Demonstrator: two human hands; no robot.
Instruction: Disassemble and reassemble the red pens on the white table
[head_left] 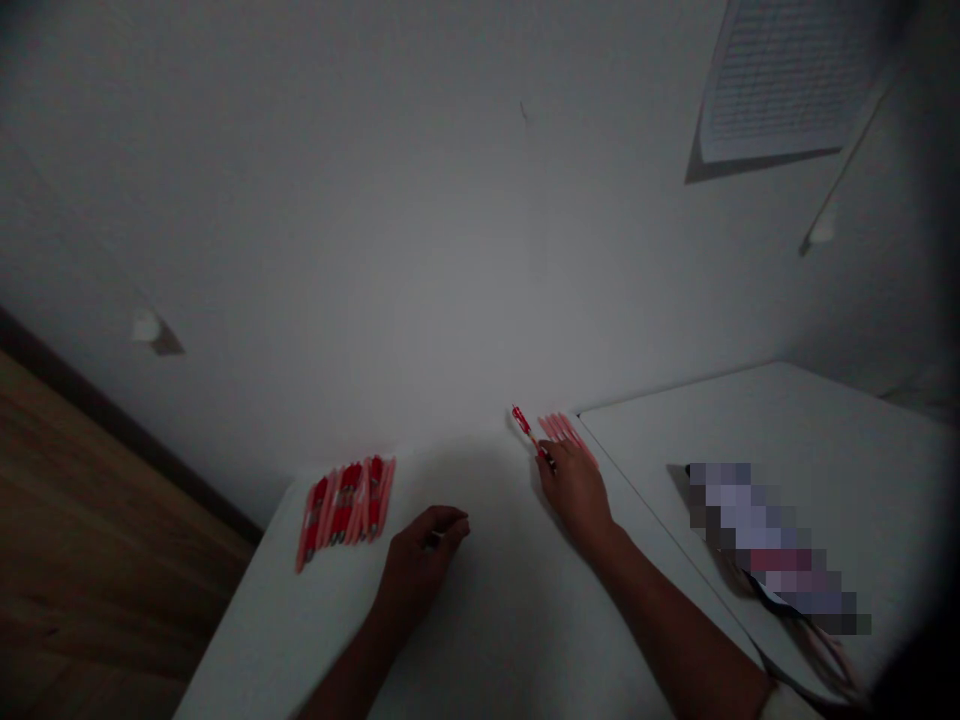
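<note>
My right hand (574, 487) rests on the white table (495, 610) near its far edge, fingers pinched on a red pen (527, 429) that sticks out toward the wall. Beside it lies a small row of pale pink pen parts (566, 430). My left hand (424, 553) is curled in a loose fist at the table's middle, with a small thin thing I cannot make out between its fingertips. To its left lies a neat row of several red and pink pens (346, 505).
A second white table (795, 440) abuts on the right, carrying a blurred-out object (772, 545). A printed sheet (787, 80) hangs on the white wall. Wooden floor (82, 540) lies to the left below the table's edge.
</note>
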